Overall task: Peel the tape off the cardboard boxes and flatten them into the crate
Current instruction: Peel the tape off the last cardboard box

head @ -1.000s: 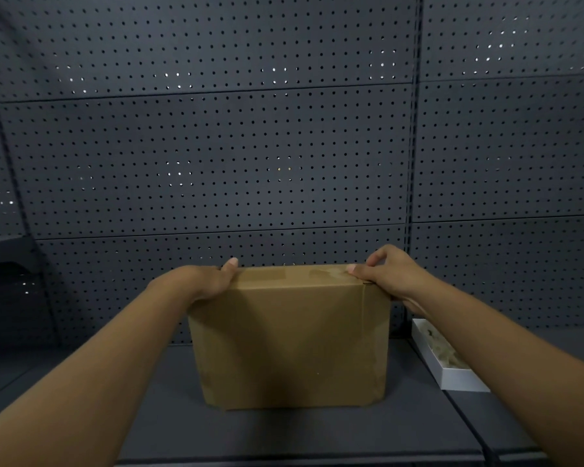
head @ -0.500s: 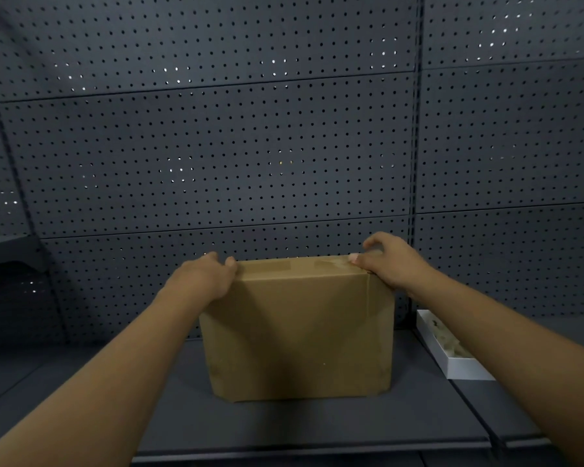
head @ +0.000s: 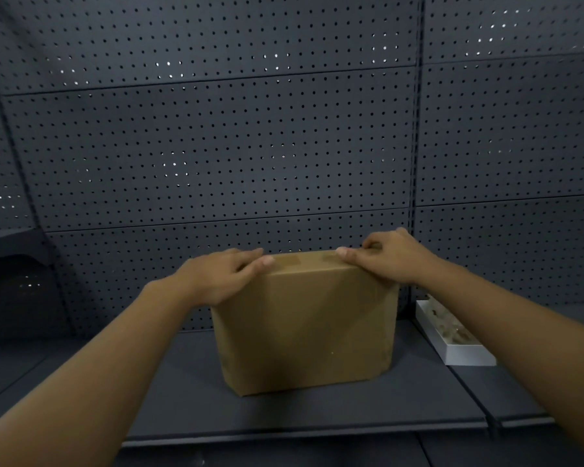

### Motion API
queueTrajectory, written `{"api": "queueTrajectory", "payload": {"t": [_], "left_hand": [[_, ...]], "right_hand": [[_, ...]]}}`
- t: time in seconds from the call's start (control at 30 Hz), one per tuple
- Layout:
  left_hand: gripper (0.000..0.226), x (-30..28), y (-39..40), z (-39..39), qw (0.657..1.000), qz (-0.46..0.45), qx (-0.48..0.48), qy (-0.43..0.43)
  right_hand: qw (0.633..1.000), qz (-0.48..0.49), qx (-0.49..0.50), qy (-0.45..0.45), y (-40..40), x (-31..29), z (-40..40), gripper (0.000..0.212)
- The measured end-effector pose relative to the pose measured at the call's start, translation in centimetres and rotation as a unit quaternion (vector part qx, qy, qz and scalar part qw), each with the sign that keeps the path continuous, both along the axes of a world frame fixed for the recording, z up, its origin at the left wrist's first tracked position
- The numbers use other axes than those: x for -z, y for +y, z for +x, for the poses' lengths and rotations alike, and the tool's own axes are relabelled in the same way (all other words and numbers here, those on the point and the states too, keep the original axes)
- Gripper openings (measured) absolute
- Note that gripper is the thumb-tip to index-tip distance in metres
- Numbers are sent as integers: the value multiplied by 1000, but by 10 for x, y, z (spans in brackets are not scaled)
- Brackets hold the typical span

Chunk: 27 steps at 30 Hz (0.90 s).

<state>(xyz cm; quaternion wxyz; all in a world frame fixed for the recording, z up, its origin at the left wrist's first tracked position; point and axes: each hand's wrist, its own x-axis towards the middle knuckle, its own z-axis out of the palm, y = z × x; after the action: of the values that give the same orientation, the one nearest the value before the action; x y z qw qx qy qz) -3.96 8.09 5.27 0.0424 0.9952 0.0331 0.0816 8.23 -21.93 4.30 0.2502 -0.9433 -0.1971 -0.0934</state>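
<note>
Cardboard box (head: 305, 326) stands upright in the lower middle of the frame, on a dark shelf (head: 189, 392) against a perforated back panel (head: 216, 146). It is closed, its corners look square, and strips of tape (head: 292, 260) lie along its narrow top face. To judge by its plain walls it should be light and fairly stiff, though the broad front face would likely give if you press it, and the smooth board offers little friction to flat palms.

Your left hand (head: 221, 279) drapes over the box's upper left corner, fingers nearly straight and resting on the top edge, so it steadies rather than clamps. Your right hand (head: 390, 259) sits on the upper right corner with fingers curled over the far edge and the thumb laid on the top face near the tape; it grasps that corner.

For the peel, take hold at a tape end where it turns down over a side, and keep the other hand low on a corner, where the board is stiffest.

A small white tray (head: 466, 355) lies at the right, near the box but not touching it. No crate is in view.
</note>
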Motion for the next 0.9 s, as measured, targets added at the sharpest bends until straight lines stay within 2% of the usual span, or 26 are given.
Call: {"api": "queueTrajectory", "payload": {"t": [0.07, 0.1, 0.27, 0.33, 0.4, 0.53, 0.7, 0.9], "left_hand": [[95, -2, 1, -3, 999, 14, 13, 42], [103, -3, 1, -3, 998, 30, 14, 54], [122, -3, -2, 2, 995, 81, 7, 58], [123, -2, -3, 4, 994, 95, 11, 54], [121, -3, -2, 5, 995, 81, 17, 60], [116, -5, -4, 1, 995, 66, 25, 68], [116, -7, -9, -6, 991, 120, 27, 52], [127, -4, 0, -17, 986, 141, 62, 62]], "right_hand": [[1000, -25, -8, 14, 0, -8, -5, 128], [999, -44, -16, 17, 1, -12, -8, 127], [978, -200, -63, 20, 2, -21, -19, 99], [955, -294, -39, -23, 0, -15, -19, 96], [934, -345, -27, -91, 0, -12, -21, 96], [946, -296, -107, -74, 7, -7, -23, 120], [942, -291, -133, -105, 7, -8, -29, 103], [910, -358, -138, -159, 0, -14, -38, 108]]}}
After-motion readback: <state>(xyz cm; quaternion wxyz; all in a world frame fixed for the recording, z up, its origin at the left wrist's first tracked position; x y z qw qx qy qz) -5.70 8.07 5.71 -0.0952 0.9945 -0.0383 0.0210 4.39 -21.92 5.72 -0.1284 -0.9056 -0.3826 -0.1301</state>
